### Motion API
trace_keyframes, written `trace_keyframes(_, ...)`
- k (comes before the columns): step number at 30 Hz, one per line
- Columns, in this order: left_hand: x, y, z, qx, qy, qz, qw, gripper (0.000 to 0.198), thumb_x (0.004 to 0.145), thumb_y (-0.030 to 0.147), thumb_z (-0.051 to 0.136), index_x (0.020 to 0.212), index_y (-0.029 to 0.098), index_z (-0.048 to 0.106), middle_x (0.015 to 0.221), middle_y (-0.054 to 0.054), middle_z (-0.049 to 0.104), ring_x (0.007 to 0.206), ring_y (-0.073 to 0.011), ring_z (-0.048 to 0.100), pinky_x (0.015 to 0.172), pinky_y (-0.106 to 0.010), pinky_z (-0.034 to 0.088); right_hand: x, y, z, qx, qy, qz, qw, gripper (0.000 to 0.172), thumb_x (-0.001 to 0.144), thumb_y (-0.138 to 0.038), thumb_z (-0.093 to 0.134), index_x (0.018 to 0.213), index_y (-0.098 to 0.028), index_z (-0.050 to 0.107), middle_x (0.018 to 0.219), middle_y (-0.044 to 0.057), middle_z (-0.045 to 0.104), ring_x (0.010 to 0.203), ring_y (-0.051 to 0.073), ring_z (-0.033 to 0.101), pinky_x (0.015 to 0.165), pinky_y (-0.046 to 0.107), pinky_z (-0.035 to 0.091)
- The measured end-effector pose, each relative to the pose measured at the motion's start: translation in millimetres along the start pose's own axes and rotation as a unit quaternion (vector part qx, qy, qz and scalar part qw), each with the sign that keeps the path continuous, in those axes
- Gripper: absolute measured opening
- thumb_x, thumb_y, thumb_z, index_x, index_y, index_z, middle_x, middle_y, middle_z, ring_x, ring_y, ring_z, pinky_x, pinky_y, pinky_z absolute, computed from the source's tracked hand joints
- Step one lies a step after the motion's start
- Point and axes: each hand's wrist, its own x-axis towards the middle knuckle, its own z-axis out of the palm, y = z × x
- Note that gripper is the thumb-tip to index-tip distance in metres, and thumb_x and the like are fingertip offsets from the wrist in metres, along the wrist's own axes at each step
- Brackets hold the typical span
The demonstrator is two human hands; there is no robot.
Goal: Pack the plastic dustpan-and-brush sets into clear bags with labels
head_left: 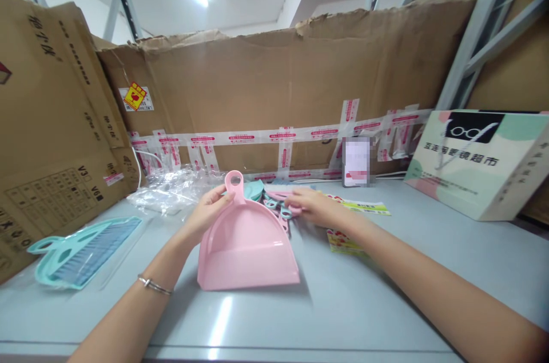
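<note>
My left hand [211, 208] grips a pink dustpan [249, 254] close to its looped handle, with the thumb on the front. The pan is tilted up, its wide flat lip toward me. Behind and right of it, my right hand [315, 207] has its fingers closed on a pink loop-handled piece [295, 211] in a small pile; its full shape is hidden. Teal loop-ended pieces [271, 203] lie against it, and a teal dustpan [254, 190] shows partly behind the pink one.
At left, a teal dustpan and brush set [86, 251] lies in clear wrap. Crumpled clear plastic [171, 194] sits behind my left hand. Printed cards [343, 242] lie under my right forearm. A phone [357, 163] leans on the big carton [274, 77]; a pastel box [480, 163] stands right.
</note>
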Motion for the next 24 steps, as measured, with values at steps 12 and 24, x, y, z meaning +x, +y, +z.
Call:
trace_keyframes(12,-1,-3,5.4,0.020,-0.039,-0.023,0.999,0.047,0.069,0.043,0.069,0.110,0.019,0.062,0.101,-0.008,0.069,0.082,-0.0194,0.064,0.067,-0.026,0.049,44,-26,-108,0.229,0.162,0.162,0.946,0.020,0.066,-0.031,0.072,0.066,-0.020,0.056,0.061,0.000,0.056,0.055,0.011,0.050,0.056,0.028,0.042)
trace_keyframes(24,-3,-3,21.5,0.326,0.041,0.190,0.925,0.037,0.085,0.039,0.044,0.107,0.018,0.064,0.078,-0.002,0.069,0.081,-0.0206,0.061,0.075,-0.028,0.043,15,-117,-126,0.048,0.071,0.059,0.995,0.024,0.075,-0.050,0.062,0.074,-0.025,0.059,0.060,-0.001,0.054,0.045,0.008,0.043,0.041,0.025,0.032)
